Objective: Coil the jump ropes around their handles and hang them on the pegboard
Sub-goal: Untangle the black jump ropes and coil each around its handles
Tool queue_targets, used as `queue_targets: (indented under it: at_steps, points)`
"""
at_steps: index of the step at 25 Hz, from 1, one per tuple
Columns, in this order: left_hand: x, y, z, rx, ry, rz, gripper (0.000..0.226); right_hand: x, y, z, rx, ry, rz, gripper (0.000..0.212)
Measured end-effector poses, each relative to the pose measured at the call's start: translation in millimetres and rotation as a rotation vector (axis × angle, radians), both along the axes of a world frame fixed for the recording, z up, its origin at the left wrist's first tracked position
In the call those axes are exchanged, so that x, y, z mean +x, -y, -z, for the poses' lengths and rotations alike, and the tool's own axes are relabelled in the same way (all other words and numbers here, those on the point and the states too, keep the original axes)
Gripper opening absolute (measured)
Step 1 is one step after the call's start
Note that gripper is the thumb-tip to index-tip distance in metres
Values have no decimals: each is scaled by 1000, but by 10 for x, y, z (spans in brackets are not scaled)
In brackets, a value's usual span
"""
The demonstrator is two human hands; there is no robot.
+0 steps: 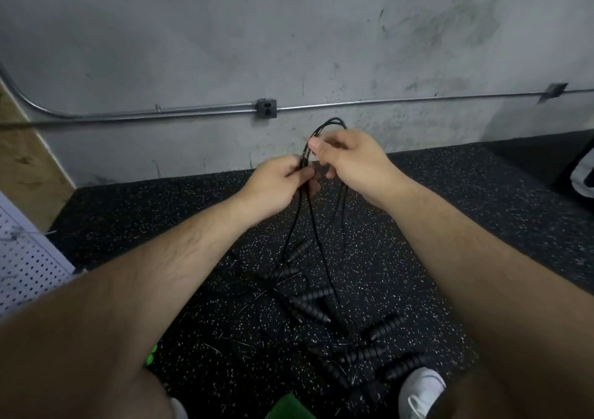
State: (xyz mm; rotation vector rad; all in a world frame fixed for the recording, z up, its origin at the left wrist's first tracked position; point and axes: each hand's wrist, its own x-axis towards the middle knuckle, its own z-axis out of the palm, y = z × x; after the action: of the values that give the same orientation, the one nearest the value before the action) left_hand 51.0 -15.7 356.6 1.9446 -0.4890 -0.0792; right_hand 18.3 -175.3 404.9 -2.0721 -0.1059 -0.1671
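Gym, speckled rubber floor (450, 226), pegboard (22, 258)

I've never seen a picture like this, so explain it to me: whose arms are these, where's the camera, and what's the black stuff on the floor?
There is no machine here. One camera sits on a person's head and looks down, so the two arms are that person's own. The left hand and right hand both pinch thin black jump rope cords, looped above the fingers. The cords hang down to ribbed black handles lying tangled on the speckled floor. A white pegboard shows at the left edge, a white shoe at the bottom.
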Motion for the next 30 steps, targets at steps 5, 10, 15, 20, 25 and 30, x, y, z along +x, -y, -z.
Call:
queue_targets:
  at_steps: [5, 10, 15, 20, 25, 30]
  points:
    - [119, -24, -161, -92, 37, -42, 17, -112, -8, 375, -270, -241, -206, 27]
    - [136, -100, -218, -222, 8, -49, 15, -22, -173, 473, -61, -134, -140, 16]
    - [128, -266, -181, -257, -17, 10, 17, 35, -273, 295, -73, -19, -55, 15]
    - [62, -415, 133, 113, -109, 168, 20, 110, -253, 6, 71, 86, 6, 18]
    - [18, -238, 26, -33, -33, 8, 15, 141, -199, -16, 168, 83, 33, 25]
    - [69, -154, -212, -130, 129, -51, 26, -46, -45, 154, -232, -222, -280, 19]
